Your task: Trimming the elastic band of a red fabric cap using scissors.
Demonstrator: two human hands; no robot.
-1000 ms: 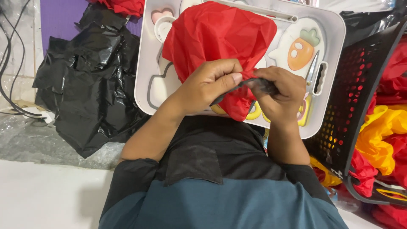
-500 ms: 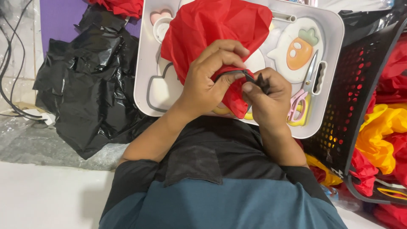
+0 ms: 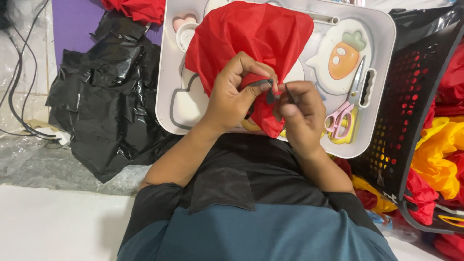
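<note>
A red fabric piece [image 3: 251, 34] lies bunched over a white lap tray [image 3: 386, 53]. My left hand [image 3: 232, 94] pinches its gathered lower end together with a thin dark strip [image 3: 263, 84]. My right hand [image 3: 299, 113] grips the same red fabric and the strip's other end, close against the left. Both hands meet over the tray's near edge. What the strip is exactly I cannot tell.
Pink-handled scissors [image 3: 345, 108] lie on the tray's right side beside a carrot picture [image 3: 344, 57]. A black perforated basket [image 3: 420, 96] with red and yellow fabric [image 3: 440, 154] stands at the right. Crumpled black plastic sheet [image 3: 106, 101] and cables [image 3: 19, 87] lie at the left.
Both hands have lifted slightly and turned. The dark strip has come up between the fingertips, and the right hand has shifted off the scissors, which now show fully.
</note>
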